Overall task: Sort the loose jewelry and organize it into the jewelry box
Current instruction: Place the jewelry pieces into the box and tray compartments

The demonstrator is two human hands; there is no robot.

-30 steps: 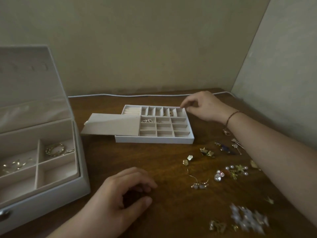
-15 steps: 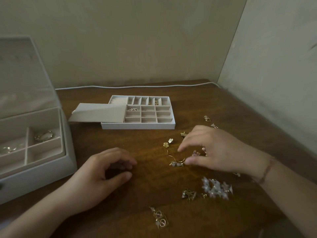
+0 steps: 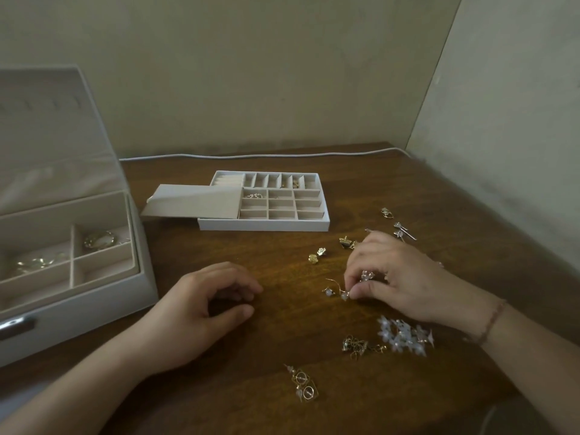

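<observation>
- Right hand (image 3: 392, 277) has left the divided tray (image 3: 326, 219) at the table's back and now pinches a pearl hook earring (image 3: 337, 290) near the right edge.
- Left hand (image 3: 201, 309) unchanged: fingers loosely curled, holding nothing.
- Jewelry box (image 3: 78, 309) open at left edge; next piece picked, most loose jewelry unsorted.

Bare brown wooden tabletop (image 3: 251, 246) open between white open-lidded jewelry box (image 3: 78, 315) and white compartmented tray (image 3: 263, 226); scattered gold and pearl earrings (image 3: 361, 345) crowding the right side.
</observation>
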